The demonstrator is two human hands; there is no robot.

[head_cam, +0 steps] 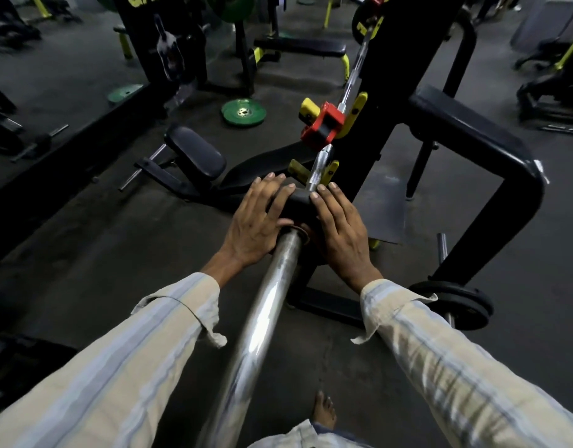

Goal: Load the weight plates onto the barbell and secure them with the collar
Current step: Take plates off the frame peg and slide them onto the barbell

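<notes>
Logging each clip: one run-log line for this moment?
left hand: on black weight plate | right hand: same | chrome barbell sleeve: plate on | red collar: untouched

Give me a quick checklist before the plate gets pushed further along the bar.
1. Black plate threaded on the barbell sleeve: ok.
2. Left hand and right hand flat on either side of the plate: ok.
3. Plate seated against the sleeve's inner stop: cannot tell, the plate hides it.
4. Bar resting on the yellow hook of the rack: ok.
5. Red collar ready at the loading end: not ok, it sits beyond the plate, up by the rack.
6. Next plates within reach, green plates on the floor: cannot tell.
</notes>
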